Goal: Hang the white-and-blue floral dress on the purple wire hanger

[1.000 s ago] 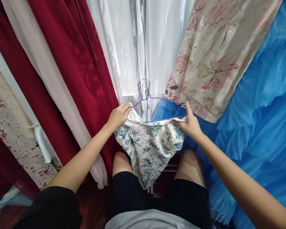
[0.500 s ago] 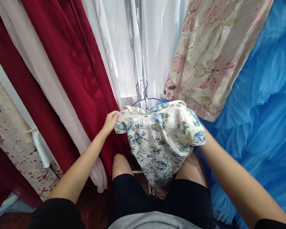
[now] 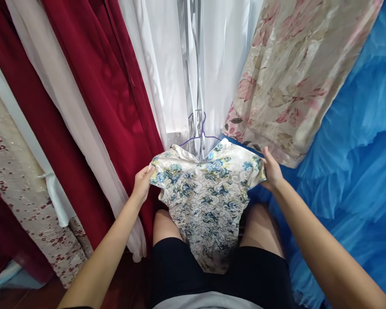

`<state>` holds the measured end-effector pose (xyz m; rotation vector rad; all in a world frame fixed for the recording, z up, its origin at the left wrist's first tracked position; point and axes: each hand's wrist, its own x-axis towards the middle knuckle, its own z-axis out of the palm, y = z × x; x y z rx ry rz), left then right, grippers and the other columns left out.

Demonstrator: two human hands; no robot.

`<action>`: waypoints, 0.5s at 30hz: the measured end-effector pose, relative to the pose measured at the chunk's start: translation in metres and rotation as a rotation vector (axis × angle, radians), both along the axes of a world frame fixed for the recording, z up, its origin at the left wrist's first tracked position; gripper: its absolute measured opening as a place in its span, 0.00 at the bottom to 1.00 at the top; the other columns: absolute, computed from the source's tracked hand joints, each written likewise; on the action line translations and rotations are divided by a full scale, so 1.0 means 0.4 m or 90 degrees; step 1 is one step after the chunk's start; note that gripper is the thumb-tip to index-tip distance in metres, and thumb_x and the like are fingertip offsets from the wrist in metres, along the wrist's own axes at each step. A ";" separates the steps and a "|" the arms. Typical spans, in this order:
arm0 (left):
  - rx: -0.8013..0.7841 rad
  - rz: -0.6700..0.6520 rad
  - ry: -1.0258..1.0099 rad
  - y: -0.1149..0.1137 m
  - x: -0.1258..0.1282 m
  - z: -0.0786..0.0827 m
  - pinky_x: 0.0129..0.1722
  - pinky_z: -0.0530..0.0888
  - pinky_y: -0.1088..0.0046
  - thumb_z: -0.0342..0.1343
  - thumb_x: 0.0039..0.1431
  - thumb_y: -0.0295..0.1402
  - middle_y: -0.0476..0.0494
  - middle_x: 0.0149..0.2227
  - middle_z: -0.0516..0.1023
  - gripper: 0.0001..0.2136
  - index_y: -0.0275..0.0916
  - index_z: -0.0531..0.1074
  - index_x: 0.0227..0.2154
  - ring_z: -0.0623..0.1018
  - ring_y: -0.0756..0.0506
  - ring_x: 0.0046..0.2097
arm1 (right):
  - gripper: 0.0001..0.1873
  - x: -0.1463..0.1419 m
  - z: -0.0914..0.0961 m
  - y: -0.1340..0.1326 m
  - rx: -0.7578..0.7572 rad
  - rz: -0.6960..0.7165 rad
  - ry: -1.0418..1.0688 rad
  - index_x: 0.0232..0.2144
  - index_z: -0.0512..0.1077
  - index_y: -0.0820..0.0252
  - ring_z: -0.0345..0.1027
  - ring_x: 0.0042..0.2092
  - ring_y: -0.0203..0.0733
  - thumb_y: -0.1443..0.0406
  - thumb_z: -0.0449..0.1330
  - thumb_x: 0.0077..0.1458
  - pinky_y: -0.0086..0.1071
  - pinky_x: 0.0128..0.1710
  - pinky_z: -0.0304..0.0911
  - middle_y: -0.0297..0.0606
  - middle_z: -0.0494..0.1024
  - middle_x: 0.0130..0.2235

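A white short-sleeved dress (image 3: 206, 197) with blue and yellow-green flowers hangs spread before me on a purple hanger (image 3: 203, 131). Its V-shaped neckline faces up, and its lower part drops between my knees, where the hem is hard to make out. My left hand (image 3: 143, 182) is closed on the edge of the sleeve at the left. At the other side my right hand (image 3: 272, 171) pinches the opposite sleeve's edge, thumb pointing up. Between the two hands the sleeves are stretched out sideways.
Dark red cloth (image 3: 106, 86) and a pale pink panel (image 3: 67, 107) hang at left. White fabric (image 3: 225, 64) with grey ribbons hangs behind the hanger. A beige floral garment (image 3: 289, 86) and blue ruffled tulle (image 3: 357, 163) fill the right. Reddish floor tiles (image 3: 122, 283) show below.
The right sleeve, earlier draped over my right hand, is now pulled out flat with that hand showing at its edge. The garment's front has straightened, and my left hand has moved slightly lower.
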<state>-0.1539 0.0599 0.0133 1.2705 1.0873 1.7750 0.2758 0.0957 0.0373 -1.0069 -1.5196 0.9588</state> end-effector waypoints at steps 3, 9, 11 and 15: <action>0.054 0.018 -0.093 -0.015 0.030 0.049 0.38 0.73 0.72 0.70 0.47 0.44 0.42 0.37 0.81 0.21 0.34 0.78 0.40 0.78 0.46 0.36 | 0.25 0.001 0.071 -0.045 -0.061 0.006 0.178 0.33 0.79 0.59 0.79 0.35 0.54 0.43 0.66 0.49 0.40 0.32 0.73 0.41 0.82 0.28; 0.247 0.147 0.166 -0.052 0.082 0.192 0.64 0.64 0.57 0.67 0.53 0.46 0.35 0.65 0.65 0.35 0.42 0.64 0.62 0.66 0.35 0.66 | 0.15 -0.043 0.154 -0.085 -0.093 -0.099 0.414 0.26 0.75 0.60 0.76 0.28 0.48 0.54 0.67 0.54 0.36 0.27 0.74 0.36 0.76 0.20; 0.301 0.265 0.414 -0.070 0.101 0.223 0.70 0.52 0.51 0.68 0.52 0.43 0.35 0.71 0.53 0.42 0.45 0.55 0.67 0.54 0.32 0.71 | 0.15 -0.054 0.139 -0.127 -0.068 -0.138 0.432 0.26 0.74 0.59 0.74 0.26 0.46 0.54 0.65 0.56 0.35 0.26 0.72 0.34 0.75 0.20; 0.336 0.316 0.721 -0.070 0.154 0.214 0.70 0.40 0.43 0.64 0.54 0.34 0.36 0.70 0.55 0.41 0.47 0.52 0.69 0.51 0.30 0.72 | 0.18 -0.091 0.088 -0.301 0.091 -0.163 0.300 0.24 0.74 0.57 0.70 0.25 0.40 0.51 0.63 0.58 0.31 0.25 0.67 0.33 0.74 0.23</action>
